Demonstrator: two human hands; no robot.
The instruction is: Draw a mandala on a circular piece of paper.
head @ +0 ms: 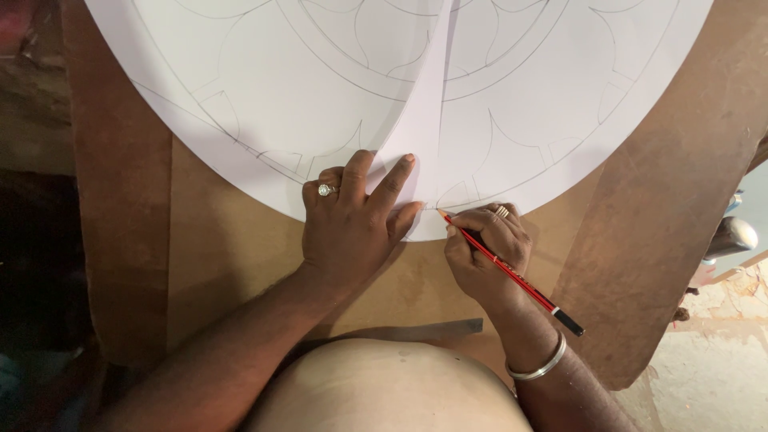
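A large round white paper sheet (264, 96) with pencilled curved patterns lies on a brown wooden board (216, 248). A narrow pointed white paper template (428, 112) lies on top of it, running to the near edge. My left hand (352, 224), with a ring on one finger, presses flat on the template's lower end. My right hand (484, 252) grips a red pencil (512, 276) with a black end, its tip touching the paper edge just right of the template. A silver bangle (540, 366) circles my right wrist.
The brown board slopes off to darker wooden planks (664, 208) on the right and left. A grey metal object (732, 236) sits at the right edge above a pale, rough floor (712, 376). A thin flat strip (432, 330) lies near my body.
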